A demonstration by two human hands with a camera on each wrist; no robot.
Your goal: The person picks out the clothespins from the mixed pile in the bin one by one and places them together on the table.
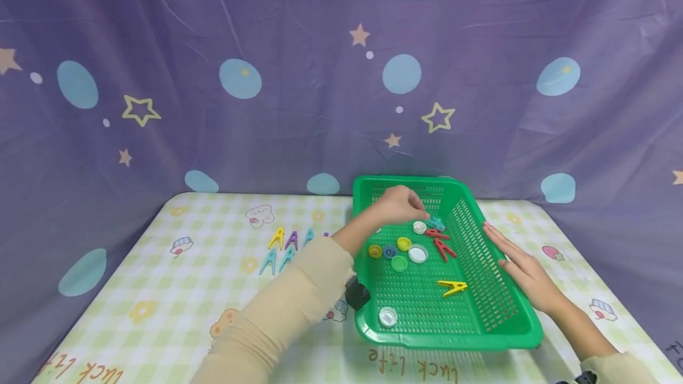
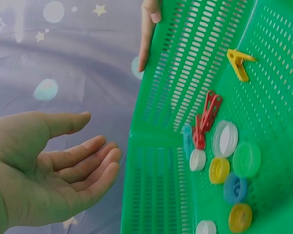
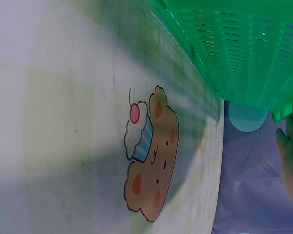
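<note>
In the head view my left hand (image 1: 400, 205) is over the far part of a green plastic basket (image 1: 408, 339), its fingertips by a blue clothespin (image 1: 436, 223). The left wrist view shows this hand (image 2: 63, 170) with loosely bent fingers, thumb apart and nothing between them. Two red clothespins (image 1: 444, 249) lie near the blue one, and a yellow clothespin (image 1: 452, 288) lies closer to me. Several bottle caps, including a green cap (image 1: 399, 264) and a blue cap (image 1: 390, 252), sit on the basket floor. My right hand (image 1: 528, 277) rests on the basket's right rim, fingers extended.
Left of the basket, several clothespins stand on the checked tablecloth (image 1: 160, 277) in rows, among them a yellow clothespin (image 1: 276, 238) and a purple clothespin (image 1: 291, 240); my left sleeve (image 1: 288, 307) hides part of that area. A purple curtain (image 1: 299, 135) hangs behind the table.
</note>
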